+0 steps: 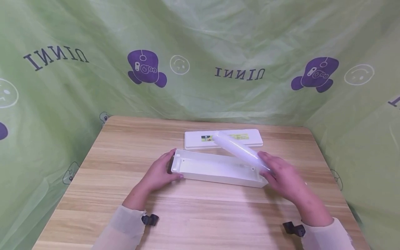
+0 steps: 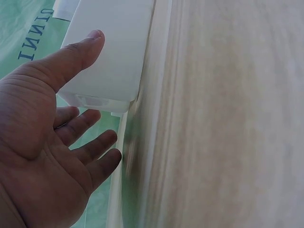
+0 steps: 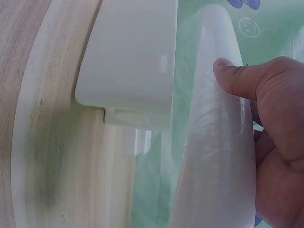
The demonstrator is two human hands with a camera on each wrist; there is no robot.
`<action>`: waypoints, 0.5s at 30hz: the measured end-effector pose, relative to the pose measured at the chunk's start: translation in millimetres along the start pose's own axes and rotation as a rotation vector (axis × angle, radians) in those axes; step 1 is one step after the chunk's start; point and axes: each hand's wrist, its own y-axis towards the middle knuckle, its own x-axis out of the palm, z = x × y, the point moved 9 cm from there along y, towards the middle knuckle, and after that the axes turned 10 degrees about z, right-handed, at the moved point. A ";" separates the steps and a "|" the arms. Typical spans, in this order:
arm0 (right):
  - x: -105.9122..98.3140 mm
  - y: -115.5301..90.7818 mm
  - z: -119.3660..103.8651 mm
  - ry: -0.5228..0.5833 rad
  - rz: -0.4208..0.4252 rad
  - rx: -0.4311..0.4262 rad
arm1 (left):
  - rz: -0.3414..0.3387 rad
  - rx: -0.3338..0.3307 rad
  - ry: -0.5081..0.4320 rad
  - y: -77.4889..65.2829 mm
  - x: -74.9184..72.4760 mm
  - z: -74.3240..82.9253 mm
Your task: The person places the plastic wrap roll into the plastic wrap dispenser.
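My right hand (image 1: 285, 178) grips a roll of clear plastic wrap (image 1: 239, 149) near its right end. The roll slants up to the left above a long white plastic box (image 1: 215, 168), apart from it in the right wrist view. That box lies open-topped on the table, and its inside shows no roll. Around the box's left end, my left hand (image 1: 159, 173) has its thumb (image 2: 78, 52) at the front wall and the index finger at the back corner. The other fingers (image 2: 102, 147) spread loosely by the end in the left wrist view.
Behind the box lies a white lid (image 1: 192, 140) with a green and yellow label, partly covered by the roll. The wood-grain table (image 1: 200, 218) extends in front of the box. A green printed curtain (image 1: 200, 93) hangs along the back and sides.
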 end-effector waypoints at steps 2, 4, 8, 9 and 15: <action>0.8 0.5 -1.3 0.003 -0.002 -0.002 | 0.000 0.000 -0.001 -0.3 0.4 -0.2; 1.7 1.3 -2.3 0.004 -0.005 -0.005 | -0.001 0.000 -0.002 -0.4 1.0 -0.8; 2.8 3.0 -3.6 0.012 -0.008 -0.010 | 0.001 -0.002 -0.006 0.1 1.5 -2.6; 3.2 3.4 -3.7 0.012 -0.009 -0.011 | 0.001 -0.002 -0.008 0.3 1.5 -3.1; 2.9 5.6 -6.4 0.009 -0.001 -0.024 | -0.001 0.003 -0.008 1.5 2.0 -4.0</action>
